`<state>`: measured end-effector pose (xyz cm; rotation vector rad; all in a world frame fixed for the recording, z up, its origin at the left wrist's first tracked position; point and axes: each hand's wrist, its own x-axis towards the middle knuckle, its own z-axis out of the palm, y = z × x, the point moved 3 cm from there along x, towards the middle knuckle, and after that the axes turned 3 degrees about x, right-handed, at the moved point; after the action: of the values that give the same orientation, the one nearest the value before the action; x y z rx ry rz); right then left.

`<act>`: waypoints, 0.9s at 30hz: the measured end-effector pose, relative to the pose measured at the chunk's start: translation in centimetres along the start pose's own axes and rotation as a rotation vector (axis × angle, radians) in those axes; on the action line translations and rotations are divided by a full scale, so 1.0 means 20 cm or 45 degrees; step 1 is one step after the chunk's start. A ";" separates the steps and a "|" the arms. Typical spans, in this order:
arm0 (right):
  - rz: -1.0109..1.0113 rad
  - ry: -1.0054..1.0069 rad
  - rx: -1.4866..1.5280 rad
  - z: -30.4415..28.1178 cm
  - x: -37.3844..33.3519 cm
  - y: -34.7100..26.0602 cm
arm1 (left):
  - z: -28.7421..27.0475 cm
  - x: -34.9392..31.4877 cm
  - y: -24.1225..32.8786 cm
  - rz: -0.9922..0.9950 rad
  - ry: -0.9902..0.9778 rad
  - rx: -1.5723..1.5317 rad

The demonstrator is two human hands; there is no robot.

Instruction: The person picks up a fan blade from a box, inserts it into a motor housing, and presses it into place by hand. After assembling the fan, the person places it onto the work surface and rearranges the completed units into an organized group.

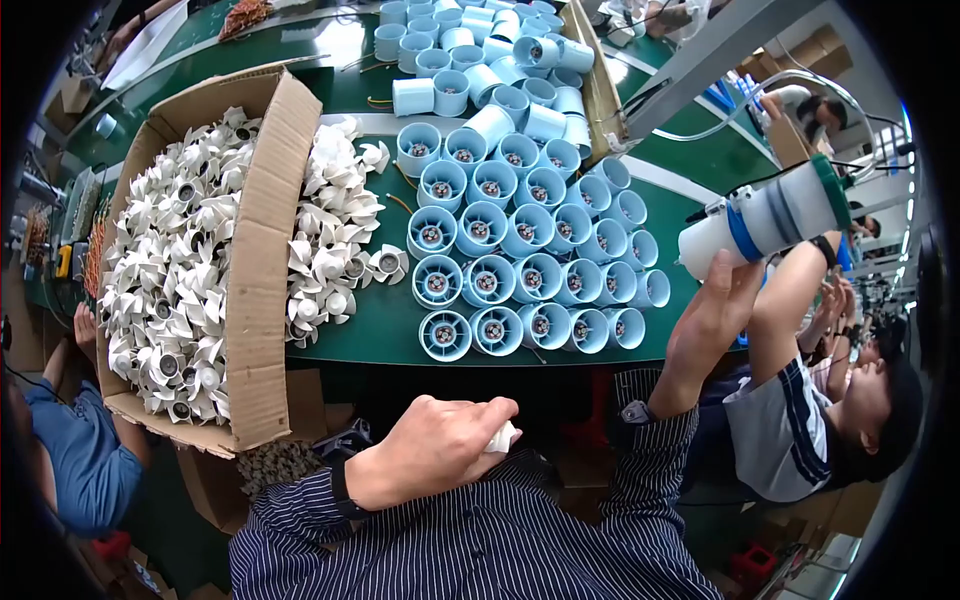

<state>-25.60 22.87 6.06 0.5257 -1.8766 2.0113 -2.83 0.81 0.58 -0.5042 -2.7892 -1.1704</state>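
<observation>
Low in front of my body, my left hand (430, 452) is closed around a small white piece (503, 438), probably a fan impeller, mostly hidden by my fingers. At the right, my right hand (712, 315) reaches up and grips the white lower end of a cylindrical dispenser (765, 222) with a blue band and a green cap. Between and beyond my hands, rows of light blue round fan housings (486, 280) stand on the green table (385, 345), open side up. Left of them lies a heap of white fan impellers (335, 225).
A large cardboard box (265, 260) full of white impellers stands at the table's left. More blue housings (490, 70) lie jumbled at the back beside a tray edge (600, 80). A co-worker in a white sleeve (775, 430) sits close at right; another person (85, 440) is at left.
</observation>
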 end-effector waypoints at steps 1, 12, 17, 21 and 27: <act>-0.021 0.007 -0.154 0.03 -0.03 -0.03 | -0.02 -0.01 -0.02 -0.060 -0.008 -0.139; -0.196 -0.917 -0.143 0.15 -0.50 -0.21 | -0.05 0.12 0.02 -0.518 -0.103 -1.021; -0.237 -1.036 -0.062 0.16 -0.51 -0.18 | -0.09 0.19 0.06 -0.592 -0.331 -1.220; -0.138 -0.966 0.055 0.13 -0.50 -0.18 | -0.07 0.20 0.06 -0.596 -0.425 -1.429; -0.065 -0.778 0.090 0.12 -0.50 -0.16 | -0.03 0.22 0.08 -0.615 -0.223 -1.344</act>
<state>-15.16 20.75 4.04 1.3142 -2.0786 2.0363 -6.55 2.65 3.06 0.0735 -2.2194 -2.7957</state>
